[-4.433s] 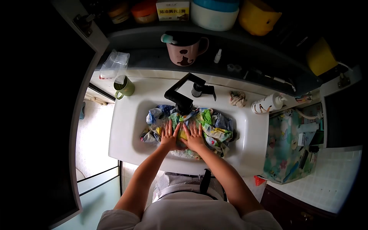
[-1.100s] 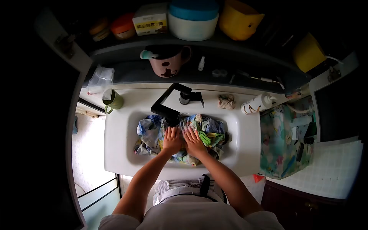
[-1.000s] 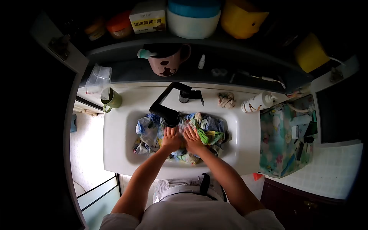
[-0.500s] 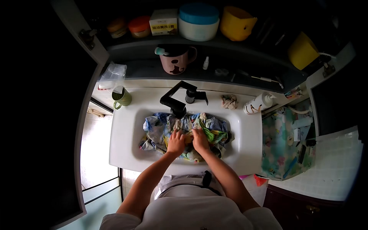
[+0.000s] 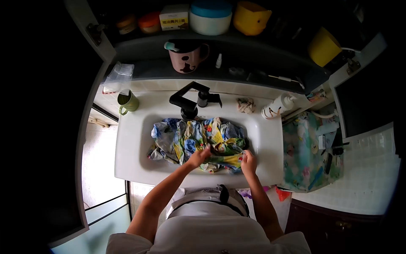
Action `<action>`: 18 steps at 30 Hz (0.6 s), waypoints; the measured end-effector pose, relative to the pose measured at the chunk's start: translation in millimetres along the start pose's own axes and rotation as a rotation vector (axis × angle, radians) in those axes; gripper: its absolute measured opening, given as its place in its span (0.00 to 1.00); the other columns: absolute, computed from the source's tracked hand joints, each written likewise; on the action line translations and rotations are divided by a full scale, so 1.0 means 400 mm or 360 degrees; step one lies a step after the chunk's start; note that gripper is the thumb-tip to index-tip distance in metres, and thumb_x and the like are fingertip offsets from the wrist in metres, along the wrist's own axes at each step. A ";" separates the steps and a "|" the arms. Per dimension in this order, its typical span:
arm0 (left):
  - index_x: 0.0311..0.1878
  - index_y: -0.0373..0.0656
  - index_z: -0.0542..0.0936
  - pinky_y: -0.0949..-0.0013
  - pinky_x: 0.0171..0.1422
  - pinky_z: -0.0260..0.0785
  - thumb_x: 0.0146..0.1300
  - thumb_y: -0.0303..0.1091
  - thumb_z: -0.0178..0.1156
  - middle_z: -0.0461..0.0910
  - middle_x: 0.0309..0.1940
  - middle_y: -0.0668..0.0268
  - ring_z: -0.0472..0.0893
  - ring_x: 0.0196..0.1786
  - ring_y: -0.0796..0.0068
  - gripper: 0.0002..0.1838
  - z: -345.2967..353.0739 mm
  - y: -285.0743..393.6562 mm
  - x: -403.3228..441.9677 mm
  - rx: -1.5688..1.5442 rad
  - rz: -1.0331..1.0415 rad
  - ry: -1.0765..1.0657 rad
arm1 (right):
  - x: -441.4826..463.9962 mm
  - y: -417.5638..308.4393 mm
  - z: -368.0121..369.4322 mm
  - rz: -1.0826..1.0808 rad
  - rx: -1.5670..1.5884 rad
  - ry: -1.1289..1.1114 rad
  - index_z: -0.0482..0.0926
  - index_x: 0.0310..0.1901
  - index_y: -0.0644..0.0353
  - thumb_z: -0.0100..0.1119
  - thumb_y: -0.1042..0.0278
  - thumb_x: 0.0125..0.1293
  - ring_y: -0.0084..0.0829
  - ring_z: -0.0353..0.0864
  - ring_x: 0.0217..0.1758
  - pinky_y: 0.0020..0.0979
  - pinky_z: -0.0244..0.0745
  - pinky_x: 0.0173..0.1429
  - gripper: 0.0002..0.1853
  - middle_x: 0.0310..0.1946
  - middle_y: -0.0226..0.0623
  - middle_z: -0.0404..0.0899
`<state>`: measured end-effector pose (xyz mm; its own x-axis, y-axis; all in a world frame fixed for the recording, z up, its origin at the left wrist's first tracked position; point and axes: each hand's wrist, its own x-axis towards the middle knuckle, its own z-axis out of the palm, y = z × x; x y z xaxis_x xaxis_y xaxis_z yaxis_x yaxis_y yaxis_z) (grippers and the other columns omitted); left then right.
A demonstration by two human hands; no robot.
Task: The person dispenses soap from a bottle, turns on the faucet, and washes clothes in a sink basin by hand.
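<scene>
A heap of wet-looking, colourfully patterned cloth fills most of the white sink basin. Near the basin's front, my left hand is closed on a yellow and green part of the cloth. My right hand grips the same cloth farther right, so a strip of it stretches between both hands. Above the back of the heap stands a black faucet, its spout over the cloth. Whether water runs cannot be made out.
A green mug stands at the sink's back left. At the back right are a crumpled cloth and a white pump bottle. Overhead, a dark shelf holds a pink mug. Open cabinet doors flank the sink.
Both hands were pressed close together into the middle of the cloth. Now they are farther apart and nearer the front, the right hand moved right, with cloth pulled between them. The view has shifted slightly.
</scene>
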<state>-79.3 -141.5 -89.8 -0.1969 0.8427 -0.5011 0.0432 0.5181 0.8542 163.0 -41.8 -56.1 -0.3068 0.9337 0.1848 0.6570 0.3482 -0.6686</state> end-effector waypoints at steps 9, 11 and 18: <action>0.59 0.47 0.66 0.57 0.54 0.63 0.46 0.53 0.69 0.70 0.50 0.65 0.69 0.54 0.62 0.39 0.042 0.050 0.022 0.1675 0.0289 0.0728 | -0.003 -0.118 0.122 -0.0413 -0.0639 -0.0449 0.63 0.65 0.42 0.64 0.44 0.54 0.45 0.47 0.75 0.74 0.31 0.66 0.38 0.69 0.40 0.55; 0.59 0.47 0.66 0.58 0.51 0.65 0.49 0.51 0.67 0.71 0.49 0.67 0.71 0.52 0.63 0.37 0.041 0.053 0.050 0.1980 0.0276 0.0467 | -0.008 -0.080 0.164 -0.0378 -0.0626 -0.0398 0.65 0.64 0.42 0.66 0.47 0.54 0.44 0.47 0.75 0.73 0.31 0.67 0.36 0.69 0.39 0.55; 0.46 0.50 0.75 0.49 0.40 0.71 0.58 0.37 0.54 0.82 0.33 0.56 0.81 0.39 0.50 0.12 -0.045 0.079 0.071 0.1635 0.0238 0.0076 | 0.037 -0.078 0.165 -0.0461 -0.0386 0.0017 0.71 0.34 0.56 0.61 0.63 0.61 0.41 0.76 0.46 0.53 0.61 0.57 0.09 0.36 0.36 0.73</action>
<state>-101.3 -103.9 -74.5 -0.1585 0.9135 -0.3747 0.8798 0.3029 0.3664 92.6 -44.4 -80.0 -0.4975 0.7940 0.3493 0.6885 0.6064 -0.3977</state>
